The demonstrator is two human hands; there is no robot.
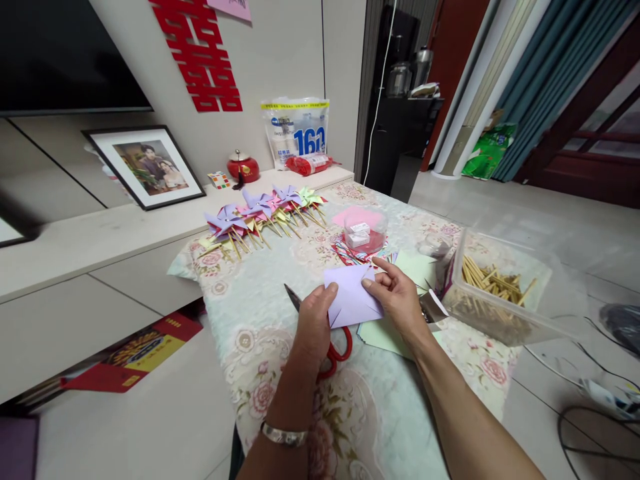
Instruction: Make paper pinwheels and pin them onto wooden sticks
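A square of lilac paper (350,300) with slits cut in from its corners is held up between both hands. My left hand (316,315) pinches its left edge, thumb on top. My right hand (397,297) grips the upper right part between thumb and fingers, with the index finger stretched out past the edge. Red-handled scissors (341,345) lie on the table under the paper and left hand, their dark blade pointing to the upper left. Beneath my right hand are light green paper sheets (383,337) and a small open box (434,308), partly hidden.
Several finished paper pinwheels (257,207) on sticks lie at the table's far left. A clear plastic tub (500,317) of short wooden sticks stands at the right. Behind the paper sits a round clear container (367,230). A flowered cloth (270,300) covers the table.
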